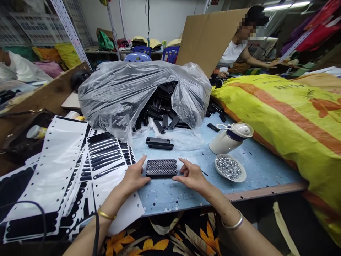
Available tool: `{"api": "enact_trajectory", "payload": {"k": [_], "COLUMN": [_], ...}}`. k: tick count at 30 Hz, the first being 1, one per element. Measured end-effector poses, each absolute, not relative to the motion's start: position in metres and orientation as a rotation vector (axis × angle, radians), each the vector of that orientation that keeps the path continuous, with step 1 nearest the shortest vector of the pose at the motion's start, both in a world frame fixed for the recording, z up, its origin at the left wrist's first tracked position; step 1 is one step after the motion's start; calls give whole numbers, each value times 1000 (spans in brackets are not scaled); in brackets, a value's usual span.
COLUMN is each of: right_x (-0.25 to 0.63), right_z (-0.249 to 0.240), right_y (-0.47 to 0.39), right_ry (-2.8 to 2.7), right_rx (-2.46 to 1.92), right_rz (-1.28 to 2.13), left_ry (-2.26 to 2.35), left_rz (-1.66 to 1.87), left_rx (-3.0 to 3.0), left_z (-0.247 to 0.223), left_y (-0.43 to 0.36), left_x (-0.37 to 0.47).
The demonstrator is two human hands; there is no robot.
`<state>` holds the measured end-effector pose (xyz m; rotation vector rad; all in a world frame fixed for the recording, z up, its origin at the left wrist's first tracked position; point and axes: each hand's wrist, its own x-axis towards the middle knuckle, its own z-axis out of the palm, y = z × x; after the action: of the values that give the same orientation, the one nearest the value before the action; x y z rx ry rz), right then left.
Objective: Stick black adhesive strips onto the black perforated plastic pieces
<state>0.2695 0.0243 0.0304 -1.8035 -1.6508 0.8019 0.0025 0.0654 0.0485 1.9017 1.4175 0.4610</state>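
On the blue speckled table lies a small block of black strips (161, 168) set side by side, with a textured, studded-looking top. My left hand (135, 176) is at the block's left end, thumb and index finger spread apart. At the right end, my right hand (193, 175) has its thumb and index finger apart too, the other fingers curled. Both thumbs come close to the block's front corners; whether they touch it I cannot tell. Just behind sits a smaller stack of black pieces (160, 143). To the right stands a white bowl of shiny silver bits (230, 168).
A clear plastic bag (117, 96) spilling black pieces (162, 103) fills the back of the table (186, 197). A cream lidded mug (225, 140) stands behind the bowl. White sheets with black strips (106, 153) cover the left; a yellow sack (282, 113) lies right. A co-worker (234, 53) sits beyond.
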Motion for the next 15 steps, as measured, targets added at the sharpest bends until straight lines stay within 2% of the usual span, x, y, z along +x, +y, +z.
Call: {"api": "enact_trajectory", "payload": {"k": [6,10,15], "right_x": [266,281,289], "right_z": [29,21,29], "right_y": [26,31,96], "right_ry": [-1847,-1823,-1777], "right_rx": [-1748,-1745,-1832], "right_rz": [845,705,466], "left_ry": [1292,1257,1326], "left_rz": [242,226,406], "left_rx": [1997,2010,1999], "left_z": [60,65,70], "left_y": [74,65,100], "left_x": [14,7,6]}}
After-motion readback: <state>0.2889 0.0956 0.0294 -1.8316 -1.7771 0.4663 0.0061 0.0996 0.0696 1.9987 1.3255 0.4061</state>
